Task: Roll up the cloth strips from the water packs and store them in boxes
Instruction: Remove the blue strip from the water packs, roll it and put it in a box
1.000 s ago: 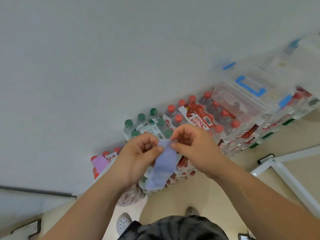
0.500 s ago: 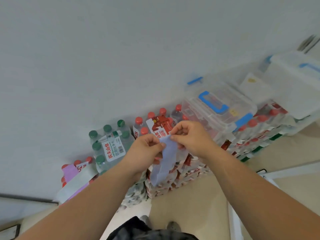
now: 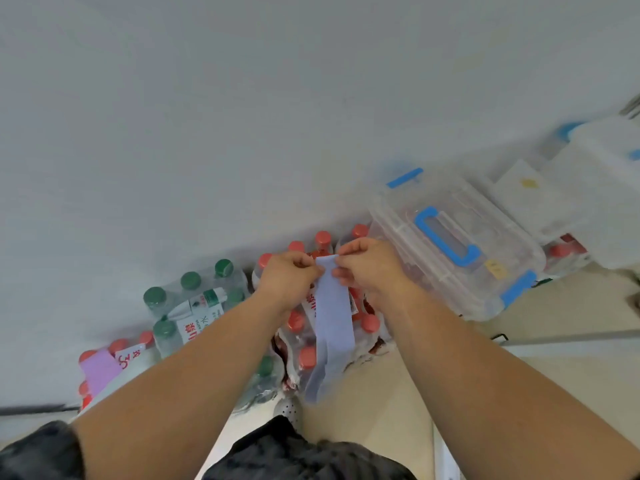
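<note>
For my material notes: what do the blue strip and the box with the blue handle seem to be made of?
Blue strip: probably soft cloth, matte; it hangs limp and curves. Box: likely hard clear plastic, glossy; red shapes show through it.

Box (image 3: 512, 261) right of bottle packs (image 3: 194, 289), wall (image 3: 242, 98) behind

A storeroom corner — shrink-wrapped water packs (image 3: 194, 306) and clear storage boxes (image 3: 457, 247) stacked against a bare wall (image 3: 242, 116).
</note>
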